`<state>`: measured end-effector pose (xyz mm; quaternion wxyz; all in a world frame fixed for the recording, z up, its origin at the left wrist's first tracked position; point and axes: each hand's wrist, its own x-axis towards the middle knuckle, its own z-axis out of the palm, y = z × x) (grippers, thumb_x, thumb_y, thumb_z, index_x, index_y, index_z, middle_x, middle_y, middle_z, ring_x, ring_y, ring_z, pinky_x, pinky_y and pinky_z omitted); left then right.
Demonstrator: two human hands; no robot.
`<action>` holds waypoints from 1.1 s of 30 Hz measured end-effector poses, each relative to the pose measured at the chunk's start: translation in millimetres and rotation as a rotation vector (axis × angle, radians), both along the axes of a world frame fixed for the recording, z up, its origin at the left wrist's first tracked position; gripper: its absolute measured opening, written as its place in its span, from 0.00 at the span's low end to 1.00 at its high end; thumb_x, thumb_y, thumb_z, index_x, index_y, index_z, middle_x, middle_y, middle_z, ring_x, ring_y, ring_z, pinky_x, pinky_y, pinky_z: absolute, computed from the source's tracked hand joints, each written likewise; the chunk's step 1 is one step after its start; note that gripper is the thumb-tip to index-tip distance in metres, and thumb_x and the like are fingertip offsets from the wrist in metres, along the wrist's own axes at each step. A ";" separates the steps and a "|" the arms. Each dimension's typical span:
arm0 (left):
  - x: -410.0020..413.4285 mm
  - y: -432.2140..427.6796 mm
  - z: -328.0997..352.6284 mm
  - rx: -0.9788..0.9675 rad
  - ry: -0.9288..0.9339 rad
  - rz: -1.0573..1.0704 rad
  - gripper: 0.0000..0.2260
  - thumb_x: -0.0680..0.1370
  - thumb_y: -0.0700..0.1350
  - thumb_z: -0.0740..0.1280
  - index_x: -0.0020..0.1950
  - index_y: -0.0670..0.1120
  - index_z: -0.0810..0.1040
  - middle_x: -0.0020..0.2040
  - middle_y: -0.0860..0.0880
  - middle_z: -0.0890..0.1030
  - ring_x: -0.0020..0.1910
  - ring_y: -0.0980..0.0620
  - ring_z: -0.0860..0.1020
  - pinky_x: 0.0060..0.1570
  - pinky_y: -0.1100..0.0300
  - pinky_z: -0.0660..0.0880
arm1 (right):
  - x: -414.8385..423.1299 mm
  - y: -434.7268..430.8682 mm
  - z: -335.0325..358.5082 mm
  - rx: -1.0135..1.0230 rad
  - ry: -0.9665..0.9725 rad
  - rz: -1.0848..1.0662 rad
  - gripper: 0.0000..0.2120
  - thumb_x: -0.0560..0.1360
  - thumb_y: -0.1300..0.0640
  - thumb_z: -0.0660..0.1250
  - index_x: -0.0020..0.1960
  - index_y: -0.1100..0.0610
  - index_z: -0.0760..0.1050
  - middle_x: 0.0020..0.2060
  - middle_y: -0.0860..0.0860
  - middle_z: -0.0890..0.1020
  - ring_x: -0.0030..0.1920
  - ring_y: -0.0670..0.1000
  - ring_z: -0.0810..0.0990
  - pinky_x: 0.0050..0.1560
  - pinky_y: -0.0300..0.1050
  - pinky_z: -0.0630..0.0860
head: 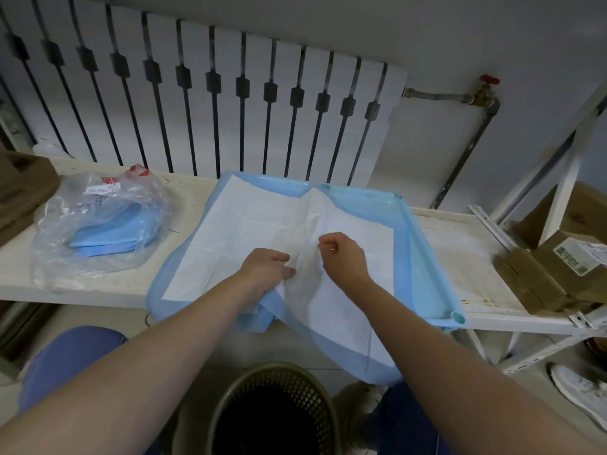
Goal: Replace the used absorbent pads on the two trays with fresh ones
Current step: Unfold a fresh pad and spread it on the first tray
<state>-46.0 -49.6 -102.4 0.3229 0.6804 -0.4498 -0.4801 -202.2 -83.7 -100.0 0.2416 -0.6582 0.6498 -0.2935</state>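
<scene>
A blue tray (423, 257) lies on the white shelf, with a white absorbent pad with blue borders (249, 224) spread over it. The pad is partly folded, and its near edge hangs off the shelf toward the floor. My left hand (266, 274) grips a bunched fold of the pad near its front middle. My right hand (341, 254) pinches a raised fold of the pad just to the right of it. A clear plastic bag of folded blue pads (108, 224) sits on the shelf to the left.
A dark perforated waste basket (272, 412) stands on the floor below my arms. Cardboard boxes (558, 267) crowd the shelf's right end, and another box sits at far left. A radiator (197, 93) lines the wall behind. My knees and a white shoe show below.
</scene>
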 end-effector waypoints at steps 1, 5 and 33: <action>0.4 1.2 1.5 -0.015 -0.033 -0.021 0.20 0.73 0.41 0.71 0.65 0.44 0.77 0.63 0.46 0.77 0.61 0.47 0.75 0.58 0.60 0.72 | 2.6 -3.4 6.1 -0.026 0.010 0.041 0.13 0.79 0.59 0.59 0.59 0.54 0.77 0.58 0.50 0.80 0.58 0.51 0.78 0.57 0.37 0.70; 5.5 2.1 4.2 -0.004 -0.150 -0.003 0.09 0.76 0.43 0.64 0.51 0.42 0.81 0.51 0.44 0.81 0.48 0.46 0.77 0.46 0.58 0.72 | 16.6 -16.8 13.9 0.015 0.149 0.266 0.15 0.79 0.61 0.57 0.63 0.55 0.75 0.62 0.50 0.78 0.62 0.51 0.75 0.61 0.35 0.66; 44.4 17.5 3.1 -0.378 -0.057 -0.425 0.14 0.83 0.46 0.57 0.66 0.56 0.75 0.66 0.55 0.75 0.63 0.57 0.73 0.60 0.67 0.66 | 59.3 -62.3 32.6 0.514 0.346 -0.117 0.09 0.74 0.61 0.64 0.36 0.62 0.71 0.34 0.56 0.78 0.41 0.56 0.83 0.51 0.45 0.81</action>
